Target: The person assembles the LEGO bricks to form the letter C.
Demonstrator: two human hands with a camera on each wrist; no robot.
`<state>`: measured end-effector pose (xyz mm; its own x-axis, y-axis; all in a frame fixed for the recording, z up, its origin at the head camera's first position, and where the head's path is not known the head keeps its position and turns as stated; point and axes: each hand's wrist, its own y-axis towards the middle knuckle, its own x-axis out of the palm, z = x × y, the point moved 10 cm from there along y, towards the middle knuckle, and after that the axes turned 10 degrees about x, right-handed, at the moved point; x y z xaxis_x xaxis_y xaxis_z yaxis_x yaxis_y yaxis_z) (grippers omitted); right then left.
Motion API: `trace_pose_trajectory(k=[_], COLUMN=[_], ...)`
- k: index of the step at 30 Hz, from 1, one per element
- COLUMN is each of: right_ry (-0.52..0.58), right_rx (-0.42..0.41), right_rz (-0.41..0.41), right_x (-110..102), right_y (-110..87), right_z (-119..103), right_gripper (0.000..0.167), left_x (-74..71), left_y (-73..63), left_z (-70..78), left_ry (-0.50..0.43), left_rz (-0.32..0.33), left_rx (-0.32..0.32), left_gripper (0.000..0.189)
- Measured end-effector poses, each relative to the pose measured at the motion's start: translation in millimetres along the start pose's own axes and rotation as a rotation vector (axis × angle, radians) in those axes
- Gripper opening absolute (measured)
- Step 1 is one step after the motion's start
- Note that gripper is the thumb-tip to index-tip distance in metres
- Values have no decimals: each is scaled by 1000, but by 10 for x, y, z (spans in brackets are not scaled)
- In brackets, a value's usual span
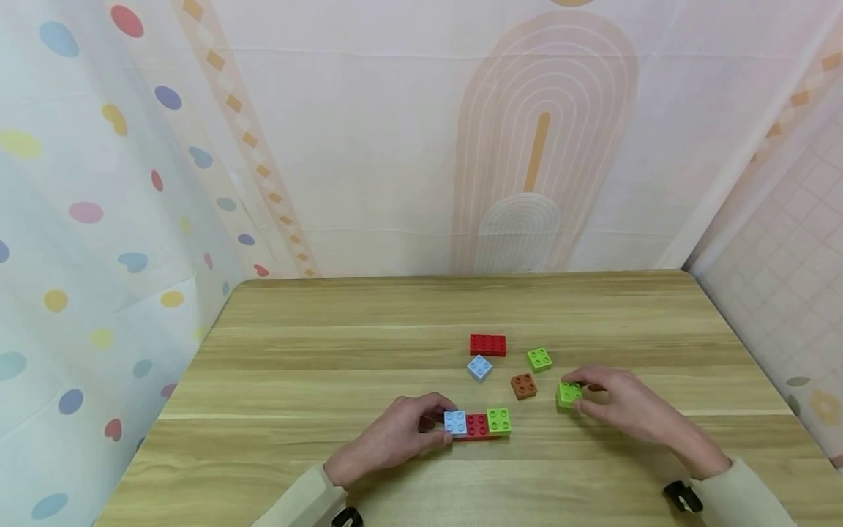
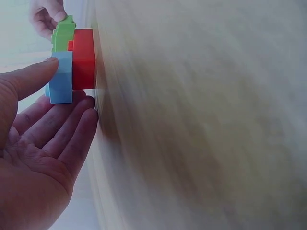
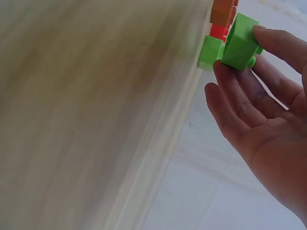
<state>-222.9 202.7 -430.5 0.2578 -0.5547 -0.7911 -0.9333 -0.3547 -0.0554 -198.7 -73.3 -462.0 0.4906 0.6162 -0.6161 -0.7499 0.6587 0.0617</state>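
Head view: the left hand [image 1: 405, 432] lightly pinches a light blue square plastic block [image 1: 455, 423] between thumb and fingers; this sits on the left end of a red oblong plastic brick [image 1: 477, 426], whose right end bears a mounted lime green square plastic block [image 1: 499, 421]. The right hand [image 1: 622, 402] pinches a loose lime green square plastic block [image 1: 569, 395], thumb and finger on opposite sides. Good handling, I judge, means keeping that grip on the side walls while the left hand braces the red brick against the wood-grain table [image 1: 316, 359]. Only here do all 4 studs on the held block's top show

Left wrist view: the layering shows, blue above red, with the red brick flat on the table. The thumb lies along the blue block, the other fingers loosely extended; pressing too hard on its overhanging end could tip the piece

Right wrist view: the held block appears lifted, hollow side towards the table, a detail hidden from above. Keep its underside free of fingertips and level
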Motion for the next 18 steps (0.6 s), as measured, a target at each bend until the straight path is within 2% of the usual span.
trace_pose_trajectory(k=[5, 18], right_ry=[1, 24], right_rx=[18, -61], right_rz=[48, 166], right_x=[-46, -136], right_y=[-20, -110], right_z=[-32, -232], right_gripper=[29, 29], left_x=[4, 11], left_y=[10, 20], left_z=[13, 4], left_ry=[5, 22], left_rz=[-4, -19], left_rx=[-5, -11], left_gripper=[29, 32])
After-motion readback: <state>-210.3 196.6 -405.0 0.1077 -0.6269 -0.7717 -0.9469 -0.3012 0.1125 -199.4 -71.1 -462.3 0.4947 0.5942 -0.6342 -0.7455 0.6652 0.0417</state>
